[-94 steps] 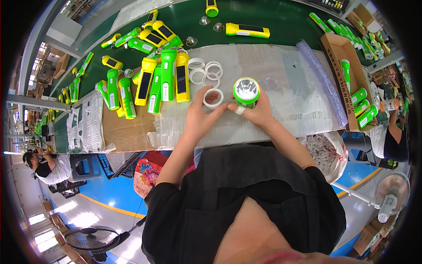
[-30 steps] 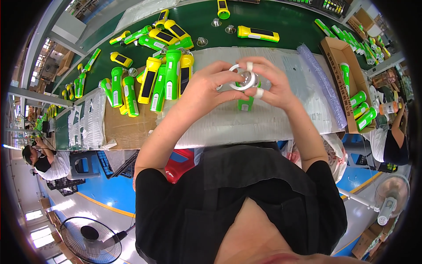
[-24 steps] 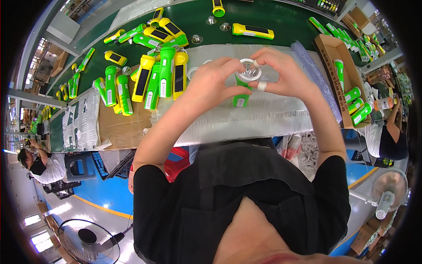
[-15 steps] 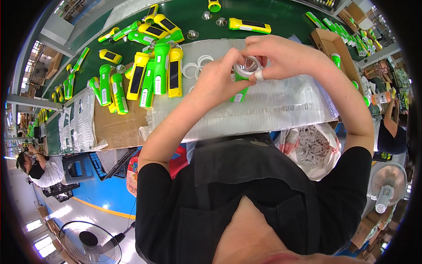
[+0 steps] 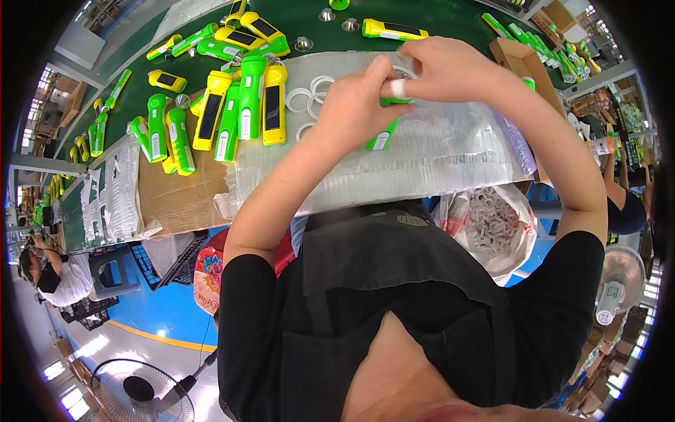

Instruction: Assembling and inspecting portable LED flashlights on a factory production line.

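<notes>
Between my hands is a green flashlight, its handle pointing toward me and its wide head mostly covered by my fingers. My left hand closes on the head from the left, its thumb lying across the near side. Over the top and right of the head curls my right hand, with a white wrap around one finger. A sliver of clear rim shows between the hands; whether a loose ring is there I cannot tell. Left of my left hand lie several white rings on the plastic-covered cardboard.
Green and yellow flashlights crowd the bench to the left. Loose reflectors and a yellow flashlight lie beyond my hands. An open carton stands at right. Below the bench edge hangs a bag of rings. Other people work at both sides.
My right hand has turned over the flashlight's head, hiding the reflector that showed before. My left hand stays at its side. The whole view has shifted slightly.
</notes>
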The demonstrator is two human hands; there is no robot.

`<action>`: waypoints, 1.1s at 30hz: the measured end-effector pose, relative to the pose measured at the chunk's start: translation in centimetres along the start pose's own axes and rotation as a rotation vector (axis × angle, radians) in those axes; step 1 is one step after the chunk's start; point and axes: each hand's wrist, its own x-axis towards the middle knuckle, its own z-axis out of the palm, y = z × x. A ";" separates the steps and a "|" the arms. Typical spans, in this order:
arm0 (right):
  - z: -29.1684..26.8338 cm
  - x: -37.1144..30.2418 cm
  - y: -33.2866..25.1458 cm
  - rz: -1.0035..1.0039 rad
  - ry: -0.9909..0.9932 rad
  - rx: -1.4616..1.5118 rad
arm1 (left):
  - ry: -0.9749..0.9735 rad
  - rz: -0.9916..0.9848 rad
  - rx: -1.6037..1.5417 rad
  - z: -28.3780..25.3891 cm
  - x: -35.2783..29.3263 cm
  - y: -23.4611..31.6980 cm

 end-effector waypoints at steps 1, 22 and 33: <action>0.0 -0.7 1.2 -0.149 0.095 0.173 | 0.005 -0.023 -0.012 0.1 0.1 0.2; 2.7 -0.2 1.9 -0.166 0.236 0.168 | -0.003 0.004 -0.037 0.7 0.4 -0.1; 17.6 -3.2 -2.9 0.197 0.418 1.179 | 0.101 -0.036 -0.153 1.2 -0.7 -2.3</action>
